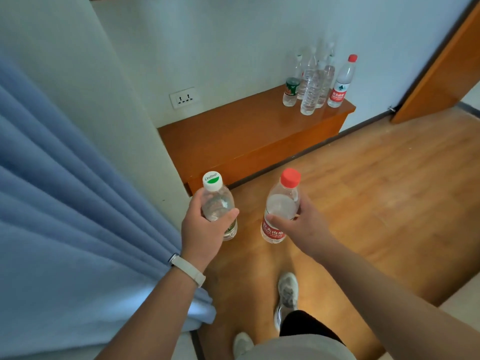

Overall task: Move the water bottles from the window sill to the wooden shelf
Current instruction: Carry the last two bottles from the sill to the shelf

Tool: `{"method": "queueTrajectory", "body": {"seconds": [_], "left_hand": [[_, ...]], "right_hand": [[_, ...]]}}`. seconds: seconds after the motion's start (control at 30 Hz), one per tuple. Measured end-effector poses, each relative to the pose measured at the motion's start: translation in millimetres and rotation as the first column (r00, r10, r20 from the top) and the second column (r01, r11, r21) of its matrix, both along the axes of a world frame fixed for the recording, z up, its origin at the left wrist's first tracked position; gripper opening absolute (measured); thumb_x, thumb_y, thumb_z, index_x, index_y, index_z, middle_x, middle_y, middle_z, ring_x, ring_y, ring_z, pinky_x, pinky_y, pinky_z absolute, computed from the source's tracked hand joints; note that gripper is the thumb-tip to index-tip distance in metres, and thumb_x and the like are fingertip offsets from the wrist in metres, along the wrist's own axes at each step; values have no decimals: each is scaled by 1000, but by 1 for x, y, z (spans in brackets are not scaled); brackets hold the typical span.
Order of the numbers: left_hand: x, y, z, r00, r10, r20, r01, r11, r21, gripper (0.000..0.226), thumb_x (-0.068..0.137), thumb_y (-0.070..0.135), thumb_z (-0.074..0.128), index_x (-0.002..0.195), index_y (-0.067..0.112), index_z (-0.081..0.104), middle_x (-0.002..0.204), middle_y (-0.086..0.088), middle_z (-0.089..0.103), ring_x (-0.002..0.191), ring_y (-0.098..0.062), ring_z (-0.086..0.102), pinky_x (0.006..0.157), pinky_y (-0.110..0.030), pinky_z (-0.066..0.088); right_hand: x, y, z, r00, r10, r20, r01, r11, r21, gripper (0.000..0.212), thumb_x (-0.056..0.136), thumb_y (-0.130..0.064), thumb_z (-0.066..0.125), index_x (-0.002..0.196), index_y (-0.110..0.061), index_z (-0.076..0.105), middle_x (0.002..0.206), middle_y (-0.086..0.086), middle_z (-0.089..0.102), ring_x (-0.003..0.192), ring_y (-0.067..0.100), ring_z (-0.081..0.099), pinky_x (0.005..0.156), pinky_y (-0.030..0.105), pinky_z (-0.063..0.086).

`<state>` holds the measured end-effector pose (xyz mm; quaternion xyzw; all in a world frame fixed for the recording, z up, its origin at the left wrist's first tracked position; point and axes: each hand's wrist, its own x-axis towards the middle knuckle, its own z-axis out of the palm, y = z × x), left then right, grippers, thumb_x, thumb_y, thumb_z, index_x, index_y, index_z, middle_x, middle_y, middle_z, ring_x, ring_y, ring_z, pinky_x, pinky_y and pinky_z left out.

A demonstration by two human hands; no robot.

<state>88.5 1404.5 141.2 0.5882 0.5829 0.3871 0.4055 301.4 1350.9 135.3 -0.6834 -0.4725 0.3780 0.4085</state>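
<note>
My left hand (204, 229) grips a clear water bottle with a white and green cap (217, 201), held upright over the floor. My right hand (304, 223) grips a clear bottle with a red cap and red label (281, 206), also upright. Ahead stands the low wooden shelf (233, 136) against the white wall. At its far right end stand several water bottles (314, 84), among them one with a red cap (341, 83) and a short one with a green label (291, 91). The window sill is out of view.
A blue curtain (65, 203) hangs at my left beside a white wall corner. A wall socket (183, 97) sits above the shelf's left part. An orange wooden door (446, 71) stands at the right. My feet in grey shoes (287, 294) are on the wooden floor.
</note>
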Motion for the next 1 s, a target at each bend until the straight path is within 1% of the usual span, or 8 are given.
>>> {"method": "queueTrajectory", "body": {"seconds": [0.17, 0.3, 0.37, 0.57, 0.67, 0.83, 0.9, 1.0], "left_hand": [[11, 46, -8, 997, 70, -37, -71, 997, -22, 67, 77, 33, 83, 134, 33, 49, 129, 15, 58, 118, -10, 54, 80, -9, 47], [32, 101, -1, 983, 174, -59, -176, 984, -19, 69, 78, 33, 83, 137, 31, 47, 132, 12, 58, 120, -14, 54, 89, -22, 50], [47, 130, 8, 971, 231, -69, -233, 972, -26, 69, 78, 33, 83, 137, 32, 47, 131, 12, 57, 119, -14, 54, 90, -26, 50], [97, 211, 23, 944, 315, -104, -317, 948, -6, 67, 75, 32, 84, 131, 34, 48, 122, 12, 59, 109, -14, 58, 86, -27, 53], [122, 229, 19, 941, 327, -86, -330, 944, -22, 64, 77, 33, 83, 129, 35, 47, 116, 18, 58, 105, -9, 59, 79, -16, 49], [131, 248, 8, 926, 357, -127, -368, 926, -85, 58, 77, 36, 82, 125, 34, 50, 113, 16, 61, 104, -10, 60, 71, -9, 44], [128, 261, 4, 915, 382, -132, -396, 913, -99, 56, 77, 36, 82, 124, 34, 50, 113, 15, 61, 104, -12, 60, 70, -10, 44], [122, 279, -7, 896, 413, -166, -432, 896, -101, 59, 77, 39, 82, 125, 36, 48, 116, 13, 60, 106, -15, 60, 80, -20, 51]], "right_hand": [[14, 62, -16, 997, 68, -40, -70, 997, -30, 52, 74, -43, 81, 118, -40, 53, 102, -13, 66, 94, 4, 63, 83, 31, 54], [34, 138, -10, 985, 164, -51, -166, 986, -19, 51, 78, -36, 81, 119, -40, 50, 103, -17, 64, 96, 2, 61, 76, 22, 49], [49, 179, -2, 975, 219, -35, -220, 976, -7, 56, 77, -40, 80, 123, -41, 48, 105, -19, 63, 97, 3, 60, 78, 25, 49], [101, 274, 10, 945, 323, -56, -323, 946, 17, 67, 74, -47, 79, 130, -40, 43, 107, -18, 61, 97, 6, 61, 83, 31, 53], [118, 302, 4, 931, 359, -63, -361, 933, -11, 68, 75, -44, 79, 132, -39, 41, 109, -17, 60, 99, 7, 60, 83, 30, 53], [125, 325, -13, 923, 374, -88, -380, 922, -68, 57, 74, -42, 81, 118, -44, 45, 102, -16, 62, 91, 6, 62, 74, 23, 52], [124, 339, -17, 923, 376, -75, -381, 922, -69, 47, 74, -40, 81, 109, -44, 50, 100, -15, 63, 88, 3, 62, 71, 20, 49], [118, 359, -21, 918, 392, -49, -395, 915, -76, 44, 75, -37, 81, 108, -39, 52, 100, -14, 63, 86, 2, 61, 67, 17, 46]]}}
